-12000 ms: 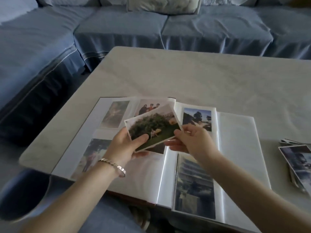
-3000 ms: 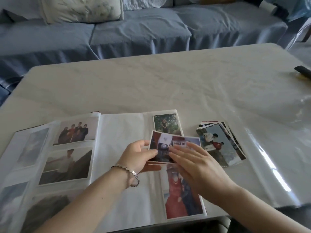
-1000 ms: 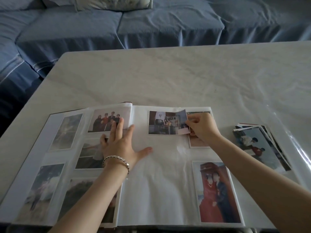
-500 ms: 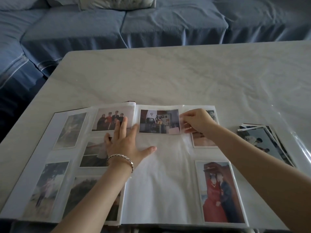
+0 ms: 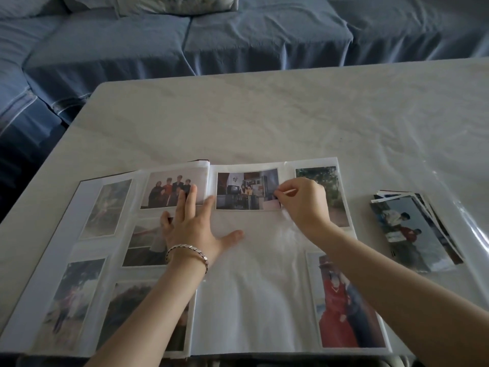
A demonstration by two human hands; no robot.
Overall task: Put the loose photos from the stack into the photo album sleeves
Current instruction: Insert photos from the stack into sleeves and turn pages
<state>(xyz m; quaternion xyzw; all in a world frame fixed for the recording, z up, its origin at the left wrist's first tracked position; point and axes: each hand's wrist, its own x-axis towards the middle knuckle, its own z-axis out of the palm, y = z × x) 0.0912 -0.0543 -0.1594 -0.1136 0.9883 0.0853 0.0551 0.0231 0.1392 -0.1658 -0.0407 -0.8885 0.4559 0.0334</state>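
The photo album lies open at the table's near edge, with photos in most left-page sleeves and three on the right page. A landscape photo of people in a room sits in the top sleeve of the right page. My right hand pinches the clear sleeve edge at that photo's right end. My left hand, with a bracelet on the wrist, presses flat across the album's spine, fingers straight. The stack of loose photos lies on the table to the right of the album.
The pale marble-look table is covered with a clear plastic sheet, wrinkled at the right. A blue-covered sofa runs along the far side and wraps round the left, with a cushion on it.
The landscape photo has slid left into the top sleeve of the right page. My right hand has moved from the photo's corner to the sleeve edge. My left hand stays pressed flat.
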